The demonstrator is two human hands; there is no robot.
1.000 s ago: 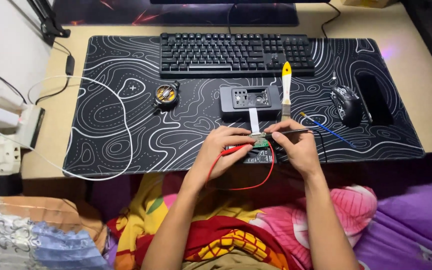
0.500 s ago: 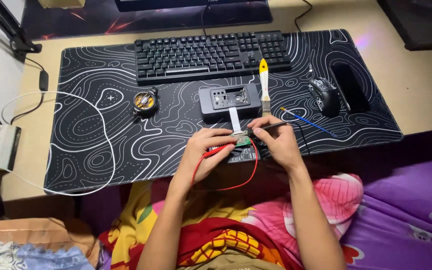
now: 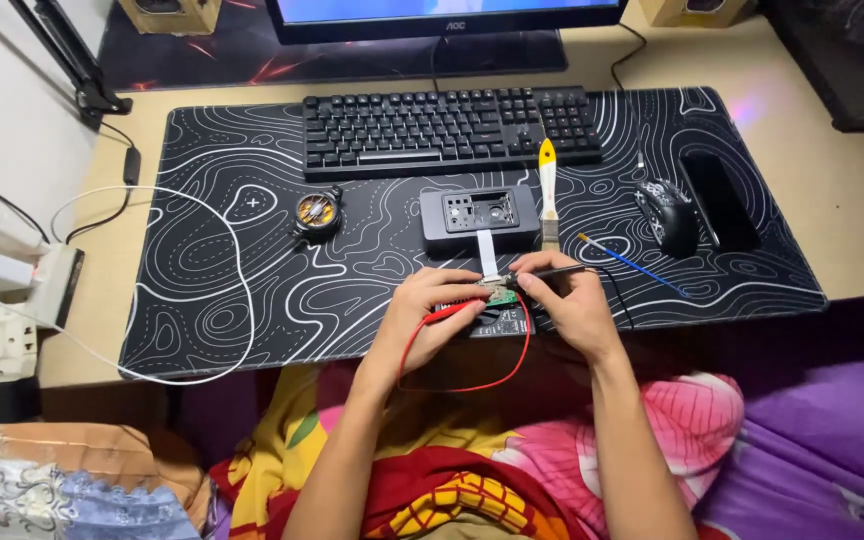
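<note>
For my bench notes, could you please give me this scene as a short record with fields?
surface: black desk mat with white contour lines
left hand: holds a red probe with a red lead
right hand: holds a black probe, tip at a small green circuit board
behind the hands: opened dark device with a white ribbon cable
nearby: keyboard, brush, mouse

- Bright, even light from above; shadows stay soft and short.
- A pinkish glow tints the worktop [image 3: 752, 110] at upper right.
- Focus is sharp; edges bend slightly.
</note>
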